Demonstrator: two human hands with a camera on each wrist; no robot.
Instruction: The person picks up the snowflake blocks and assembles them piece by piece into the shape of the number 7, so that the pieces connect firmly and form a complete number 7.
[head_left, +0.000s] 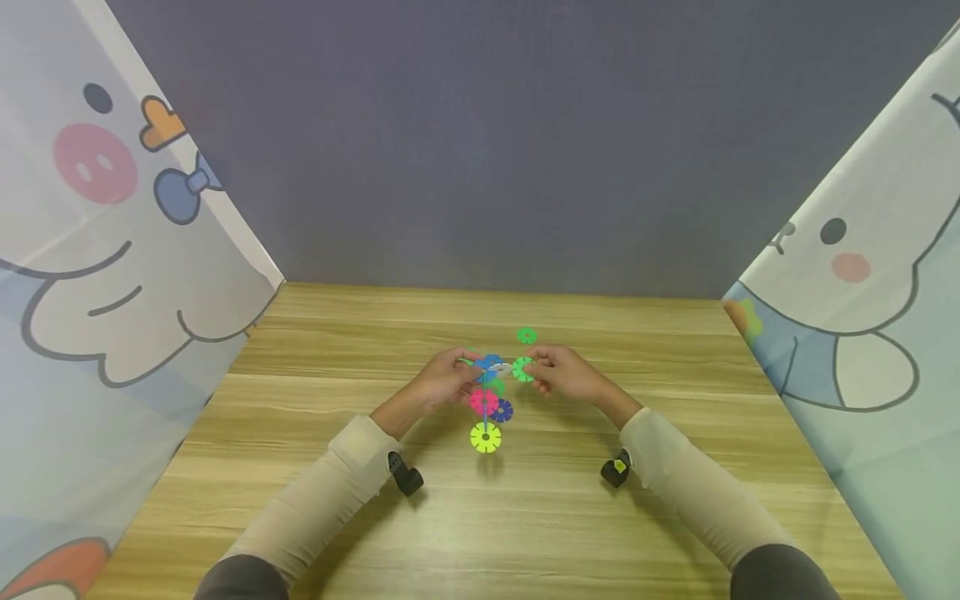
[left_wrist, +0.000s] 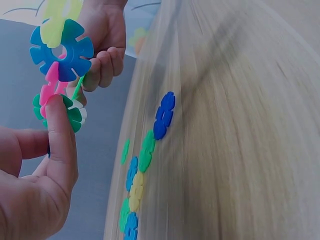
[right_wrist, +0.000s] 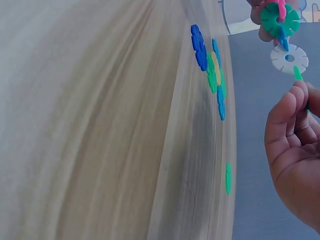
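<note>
My left hand [head_left: 444,377] pinches a joined chain of slotted plastic snowflake discs above the table. In that chain are a yellow disc [head_left: 476,438], a pink disc [head_left: 476,403], a blue disc [left_wrist: 82,48], a darker green disc [right_wrist: 270,20] and a white disc [right_wrist: 278,61]. Between thumb and fingers, my right hand [head_left: 564,371] pinches a bright green disc [head_left: 522,369]. Its edge meets the white disc's rim in the right wrist view; whether their slots interlock I cannot tell. The left fingertips partly cover the chain in the left wrist view.
Several loose discs lie on the wooden table [head_left: 525,517] below the hands, among them a dark blue disc [left_wrist: 168,102], a green disc [left_wrist: 147,151] and a yellow disc [left_wrist: 136,191]. Another green disc [head_left: 527,335] lies farther back. A grey panel [head_left: 480,167] stands behind.
</note>
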